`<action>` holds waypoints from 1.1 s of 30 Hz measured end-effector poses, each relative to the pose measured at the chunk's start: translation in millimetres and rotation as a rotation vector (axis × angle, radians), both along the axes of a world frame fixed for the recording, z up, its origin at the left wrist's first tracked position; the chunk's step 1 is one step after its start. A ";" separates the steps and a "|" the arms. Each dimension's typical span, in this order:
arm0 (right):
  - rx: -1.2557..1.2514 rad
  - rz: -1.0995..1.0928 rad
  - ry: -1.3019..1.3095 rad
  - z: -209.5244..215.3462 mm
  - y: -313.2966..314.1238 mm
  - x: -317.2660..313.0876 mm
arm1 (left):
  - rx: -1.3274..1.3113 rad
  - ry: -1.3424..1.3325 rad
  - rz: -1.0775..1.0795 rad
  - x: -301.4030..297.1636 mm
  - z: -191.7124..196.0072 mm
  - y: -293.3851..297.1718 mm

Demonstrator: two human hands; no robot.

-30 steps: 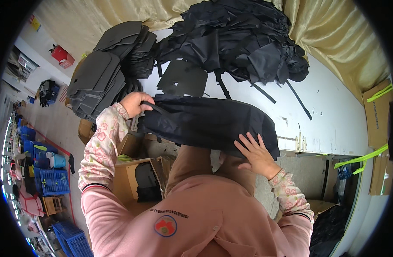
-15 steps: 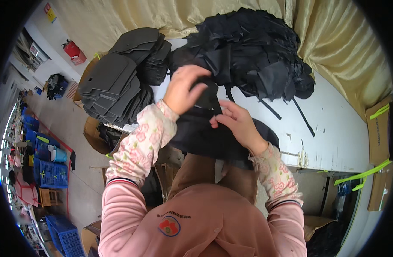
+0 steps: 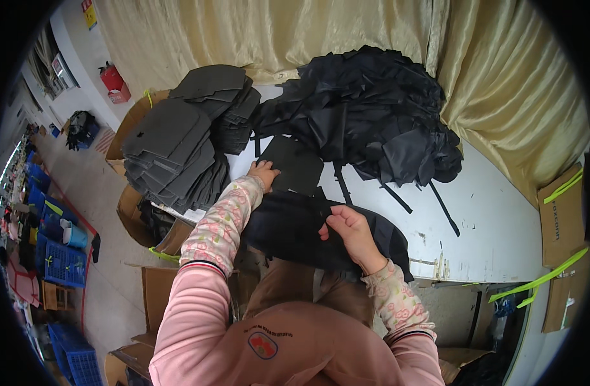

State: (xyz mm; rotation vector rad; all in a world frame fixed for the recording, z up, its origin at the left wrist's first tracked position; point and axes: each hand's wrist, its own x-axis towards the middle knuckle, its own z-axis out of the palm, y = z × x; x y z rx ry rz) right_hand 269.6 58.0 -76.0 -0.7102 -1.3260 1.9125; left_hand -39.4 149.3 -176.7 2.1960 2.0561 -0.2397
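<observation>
One black cloth (image 3: 295,225) lies spread along the front of the white table (image 3: 494,222), and its near side comes down by the person's lap; one dark board (image 3: 296,166) lies flat just past the far side of the cloth; the two meet or almost meet, but I cannot tell if one tucks under the other.

The left hand (image 3: 264,174) is loose, with its fingers a bit apart, and it rests on the left edge of the board; it does not look closed around anything. The right hand (image 3: 347,230) is over the middle of the cloth, with its fingers curled and the tips close together; I cannot tell if it has a pinch of cloth or nothing.

As for what is done, just this one cloth and this one board seem to be out by themselves; the board is not inside the cloth as far as I can see, so this pair looks only partly done. Lots look left over; a big stack of boards (image 3: 163,138) is on the left, and a big heap of black cloth (image 3: 372,122) is at the back, with thin straps (image 3: 445,209) poking out; I see no finished one set aside.
</observation>
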 end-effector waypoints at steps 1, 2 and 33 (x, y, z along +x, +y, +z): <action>-0.014 0.003 0.015 0.2 0.1 -1.7 | -0.034 0.002 -0.004 -0.9 1.6 2.6; -0.010 0.001 0.017 -1.0 0.0 -2.9 | -0.070 0.005 -0.009 -2.1 3.1 5.0; 0.383 -0.188 -0.011 19.4 -2.5 -30.5 | 0.202 -1.995 -0.045 110.7 92.3 -124.7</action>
